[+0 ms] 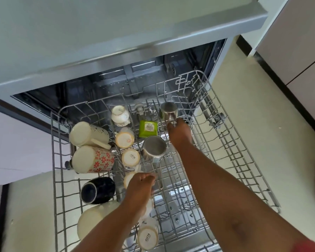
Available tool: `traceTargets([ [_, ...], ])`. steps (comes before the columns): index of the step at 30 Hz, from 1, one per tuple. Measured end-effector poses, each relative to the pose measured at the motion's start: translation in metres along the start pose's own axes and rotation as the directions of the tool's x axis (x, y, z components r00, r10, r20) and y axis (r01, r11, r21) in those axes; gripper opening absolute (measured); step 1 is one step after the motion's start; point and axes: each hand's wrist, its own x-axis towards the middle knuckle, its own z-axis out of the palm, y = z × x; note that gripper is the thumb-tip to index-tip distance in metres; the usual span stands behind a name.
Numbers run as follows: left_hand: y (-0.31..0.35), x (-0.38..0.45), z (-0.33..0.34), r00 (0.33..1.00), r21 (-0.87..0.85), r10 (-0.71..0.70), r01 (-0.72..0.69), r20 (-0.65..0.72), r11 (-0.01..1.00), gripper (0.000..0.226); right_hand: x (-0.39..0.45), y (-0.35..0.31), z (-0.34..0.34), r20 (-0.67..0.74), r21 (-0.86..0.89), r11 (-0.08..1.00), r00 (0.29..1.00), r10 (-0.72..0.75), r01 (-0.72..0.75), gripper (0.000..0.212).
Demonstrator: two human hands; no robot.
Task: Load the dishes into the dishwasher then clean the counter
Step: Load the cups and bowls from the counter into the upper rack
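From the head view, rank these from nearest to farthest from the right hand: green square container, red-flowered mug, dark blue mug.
Measured from the right hand at the rack's back:
1. Green square container, just to its left.
2. Red-flowered mug, at the rack's left edge.
3. Dark blue mug, left side, closer to the camera.

Off to the right of your right grip you see pale floor, a dark baseboard along it, and beige cabinet doors beyond. Left of your left grip, a pinkish cabinet front meets more floor.
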Motion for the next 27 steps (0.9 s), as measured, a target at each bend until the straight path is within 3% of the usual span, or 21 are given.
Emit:
traceTargets([
  [8, -0.004, -0.003, -0.016, 0.994, 0.010, 0.109, -0.109, -0.019, 0.994, 0.012, 0.018, -0.006, 0.003, 0.044, -0.253, 0.967, 0.999, -0.028, 0.038, 0.039],
  [14, -0.004, -0.017, -0.017, 0.995, 0.036, 0.095, -0.094, -0.031, 0.995, 0.018, 0.003, -0.012, 0.000, 0.074, -0.431, 0.900, 0.997, -0.030, 0.059, 0.034],
  [19, 0.013, -0.044, -0.026, 0.966, 0.238, 0.258, -0.254, 0.013, 0.937, 0.014, -0.043, -0.002, -0.020, 0.059, -0.419, 0.906, 0.998, -0.035, 0.057, 0.046],
  [21, 0.029, -0.065, -0.035, 0.926, 0.332, 0.375, -0.366, 0.038, 0.870, 0.018, -0.069, -0.001, -0.026, 0.060, -0.453, 0.885, 0.994, -0.090, 0.108, 0.053],
  [23, 0.043, -0.082, -0.049, 0.850, 0.462, 0.523, -0.492, 0.070, 0.738, 0.028, -0.094, -0.004, -0.032, 0.070, -0.506, 0.848, 0.987, -0.144, 0.159, 0.056],
  [25, 0.054, -0.093, -0.068, 0.741, 0.642, 0.662, -0.563, 0.114, 0.520, 0.042, -0.116, -0.011, -0.037, 0.118, -0.600, 0.771, 0.977, -0.177, 0.212, 0.061],
  [27, 0.061, -0.104, -0.088, 0.658, 0.800, 0.733, -0.527, 0.172, 0.285, 0.054, -0.139, -0.021, -0.040, 0.164, -0.665, 0.697, 0.963, -0.213, 0.268, 0.068],
])
